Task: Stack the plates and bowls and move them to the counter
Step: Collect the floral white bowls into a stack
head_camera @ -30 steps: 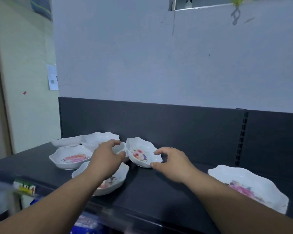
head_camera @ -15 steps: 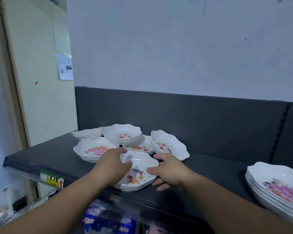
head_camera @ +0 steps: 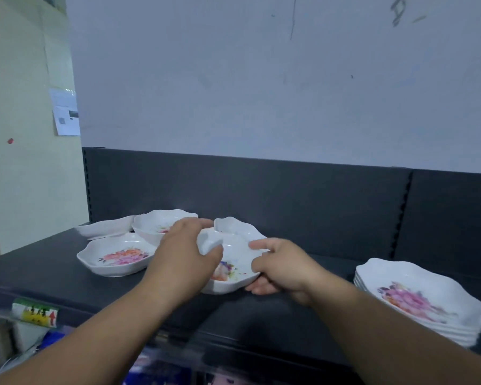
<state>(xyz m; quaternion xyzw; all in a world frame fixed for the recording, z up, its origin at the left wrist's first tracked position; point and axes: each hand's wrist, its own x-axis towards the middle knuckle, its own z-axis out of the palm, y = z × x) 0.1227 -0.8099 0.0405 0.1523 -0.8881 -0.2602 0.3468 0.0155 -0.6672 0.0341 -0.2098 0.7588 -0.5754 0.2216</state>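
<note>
Left grip point(head_camera: 184, 262) clamps the left rim of the flowered bowl point(head_camera: 233, 262), thumb hooked over the edge. Right grip point(head_camera: 281, 269) pinches the opposite rim, fingers tucked beneath. That bowl is mid-shelf point(head_camera: 39, 276); lifted or resting, I can't tell. Rear bowl point(head_camera: 239, 227) sits just behind, pink-flowered bowl point(head_camera: 117, 255) and back bowl point(head_camera: 161, 222) to the left, stack of plates point(head_camera: 419, 298) well apart on the right.
</note>
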